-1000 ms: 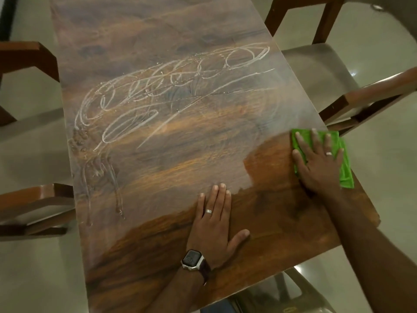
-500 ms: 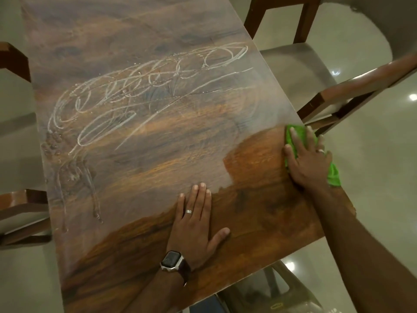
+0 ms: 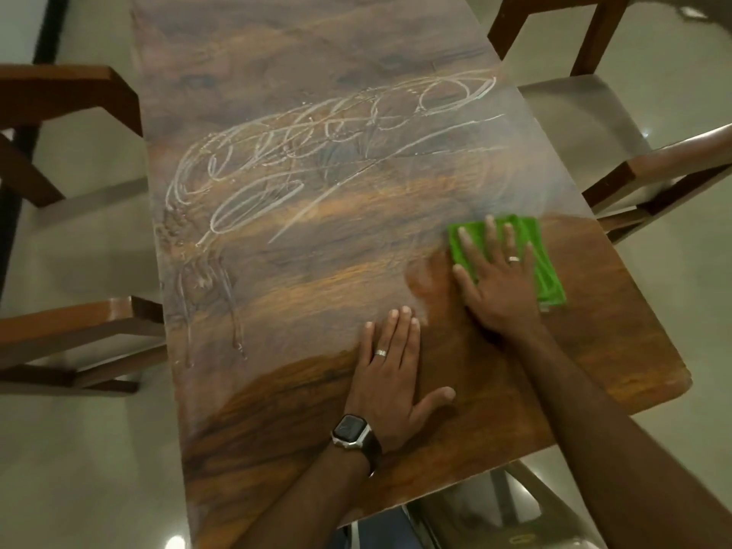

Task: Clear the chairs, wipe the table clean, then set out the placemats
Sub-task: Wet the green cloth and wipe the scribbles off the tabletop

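A long dark wooden table (image 3: pixel 317 239) runs away from me, with white looping streaks of cleaner (image 3: pixel 301 152) across its middle and drips down its left side. My right hand (image 3: pixel 495 279) presses flat, fingers spread, on a folded green cloth (image 3: pixel 542 263) near the table's right side. My left hand (image 3: pixel 390 374), with a ring and a wristwatch, lies flat on the wood close to the near edge. The near part of the top looks darker and free of haze.
Wooden chairs stand around the table: one at the far right (image 3: pixel 586 109), an armrest at the right (image 3: pixel 673 168), and two at the left (image 3: pixel 67 97) (image 3: pixel 79 330). A pale glossy floor (image 3: pixel 87 469) surrounds everything. A chair seat (image 3: pixel 515 517) sits below the near edge.
My right hand has slid the green cloth leftward from the table's right edge toward the middle. The left hand has stayed planted on the wood.
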